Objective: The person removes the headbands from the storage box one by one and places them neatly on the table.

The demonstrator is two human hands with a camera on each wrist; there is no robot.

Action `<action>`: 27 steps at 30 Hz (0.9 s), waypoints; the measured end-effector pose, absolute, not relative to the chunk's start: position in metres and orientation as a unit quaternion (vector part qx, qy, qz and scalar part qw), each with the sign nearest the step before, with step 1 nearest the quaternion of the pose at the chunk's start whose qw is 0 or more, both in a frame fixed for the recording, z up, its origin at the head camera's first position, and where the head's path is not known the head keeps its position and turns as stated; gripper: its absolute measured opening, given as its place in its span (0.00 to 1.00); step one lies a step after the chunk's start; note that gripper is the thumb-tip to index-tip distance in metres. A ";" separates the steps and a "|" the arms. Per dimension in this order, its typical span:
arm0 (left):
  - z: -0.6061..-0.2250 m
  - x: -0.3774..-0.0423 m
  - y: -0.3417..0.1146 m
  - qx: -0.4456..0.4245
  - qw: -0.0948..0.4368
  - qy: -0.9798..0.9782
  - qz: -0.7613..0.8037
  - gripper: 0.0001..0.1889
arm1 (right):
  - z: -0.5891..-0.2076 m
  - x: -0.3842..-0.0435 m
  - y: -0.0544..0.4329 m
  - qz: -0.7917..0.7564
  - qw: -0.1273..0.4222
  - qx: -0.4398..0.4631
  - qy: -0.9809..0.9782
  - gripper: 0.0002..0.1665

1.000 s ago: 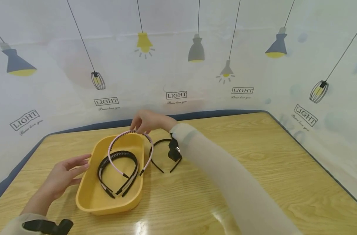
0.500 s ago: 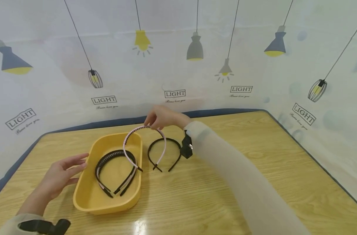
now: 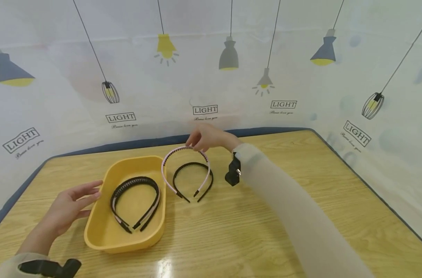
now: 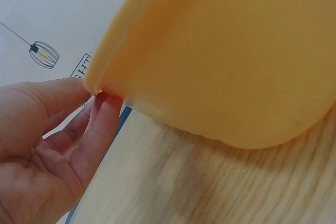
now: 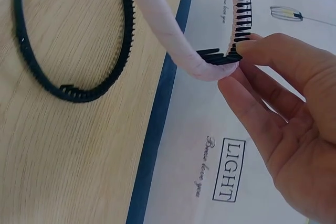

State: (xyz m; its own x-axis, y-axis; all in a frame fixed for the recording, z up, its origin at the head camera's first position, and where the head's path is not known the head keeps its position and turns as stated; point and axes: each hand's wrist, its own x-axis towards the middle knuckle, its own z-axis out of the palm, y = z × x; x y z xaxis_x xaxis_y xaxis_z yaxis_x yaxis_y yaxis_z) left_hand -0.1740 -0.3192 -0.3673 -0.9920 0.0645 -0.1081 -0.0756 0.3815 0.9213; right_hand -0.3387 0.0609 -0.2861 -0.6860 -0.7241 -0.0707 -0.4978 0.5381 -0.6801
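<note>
In the head view my right hand pinches the top of a pink headband with dark inner teeth and black tips. The right wrist view shows thumb and fingertips gripping its pink band. Behind it in the head view, a black headband lies on the table. My left hand touches the left outer edge of a yellow tray, fingers fairly straight. From the left wrist, its fingertips show right under the tray's rim. Inside the tray sit nested black headbands, with a pale band among them.
The wooden table extends right and forward of the tray. A pale wall sheet printed with lamps rises behind, with a dark blue border along the table's back edge.
My right hand has carried the pink headband rightward, from over the tray to in front of the black headband on the table. The left hand stays at the tray's edge.
</note>
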 end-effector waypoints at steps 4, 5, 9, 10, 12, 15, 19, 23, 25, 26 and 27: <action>-0.367 -0.174 -0.319 -0.004 0.065 0.829 0.556 0.24 | -0.291 -0.341 0.072 -0.328 0.181 -0.339 0.863 0.14; -0.368 -0.174 -0.319 -0.004 0.065 0.828 0.556 0.24 | -0.293 -0.341 0.075 -0.330 0.183 -0.333 0.864 0.14; -0.367 -0.174 -0.318 -0.006 0.067 0.831 0.552 0.25 | -0.297 -0.341 0.088 -0.337 0.188 -0.312 0.868 0.15; -0.367 -0.174 -0.318 -0.006 0.067 0.832 0.551 0.26 | -0.298 -0.341 0.091 -0.336 0.187 -0.308 0.870 0.15; -0.367 -0.174 -0.318 -0.006 0.067 0.833 0.549 0.26 | -0.300 -0.340 0.097 -0.336 0.187 -0.300 0.873 0.15; -0.368 -0.174 -0.318 -0.005 0.067 0.833 0.549 0.26 | -0.305 -0.342 0.107 -0.338 0.184 -0.293 0.875 0.15; -0.368 -0.174 -0.319 -0.003 0.068 0.832 0.550 0.26 | -0.310 -0.344 0.119 -0.346 0.184 -0.288 0.874 0.15; -0.369 -0.174 -0.319 -0.001 0.068 0.831 0.553 0.26 | -0.313 -0.345 0.129 -0.350 0.189 -0.278 0.875 0.15; -0.369 -0.174 -0.320 -0.001 0.068 0.829 0.555 0.25 | -0.315 -0.345 0.134 -0.349 0.188 -0.275 0.876 0.14; -0.369 -0.174 -0.320 -0.001 0.068 0.828 0.556 0.25 | -0.316 -0.345 0.136 -0.349 0.187 -0.272 0.877 0.14; -0.369 -0.175 -0.320 -0.001 0.068 0.828 0.557 0.25 | -0.317 -0.345 0.138 -0.349 0.187 -0.270 0.878 0.14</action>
